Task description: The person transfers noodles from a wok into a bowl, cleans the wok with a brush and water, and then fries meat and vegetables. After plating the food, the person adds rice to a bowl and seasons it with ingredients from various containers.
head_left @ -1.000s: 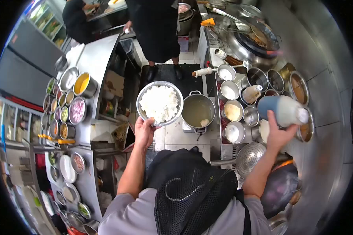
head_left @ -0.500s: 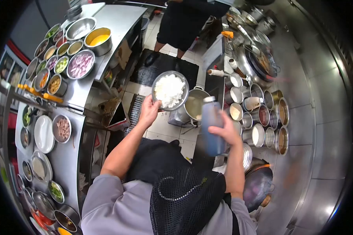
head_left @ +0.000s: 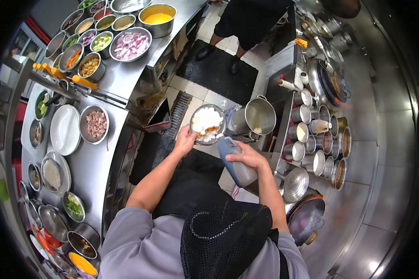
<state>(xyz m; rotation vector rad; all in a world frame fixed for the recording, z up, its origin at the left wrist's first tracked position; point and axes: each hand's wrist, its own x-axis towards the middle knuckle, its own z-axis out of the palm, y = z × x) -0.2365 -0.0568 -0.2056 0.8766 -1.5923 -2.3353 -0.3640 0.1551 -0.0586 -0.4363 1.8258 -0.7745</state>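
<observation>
My left hand [head_left: 185, 141] is closed on the near-left rim of a metal bowl [head_left: 223, 126]. White rice [head_left: 207, 117] fills it, and a brown streak of sauce [head_left: 212, 130] runs across the grains. In my right hand [head_left: 249, 156] is a blue-grey squeeze bottle [head_left: 242, 173], fingers wrapped round its body. The bottle leans to the left, with its top close to the right rim of the bowl. Beyond the bowl and to its right stands a deep metal pot [head_left: 264, 101] with cloudy liquid.
At left, a steel counter [head_left: 108, 158] carries bowls of sliced onion [head_left: 131, 45], diced meat [head_left: 96, 124] and a white oval plate [head_left: 65, 129]. Sauce and seasoning tins [head_left: 318, 162] crowd the right side, beside a perforated ladle [head_left: 295, 184] and a wok [head_left: 307, 218]. Another person [head_left: 253, 23] stands ahead.
The bottle has gone from upright to tilted, its top brought over to the bowl. Brown sauce now shows on the rice, which was plain white before. The head view has shifted.
</observation>
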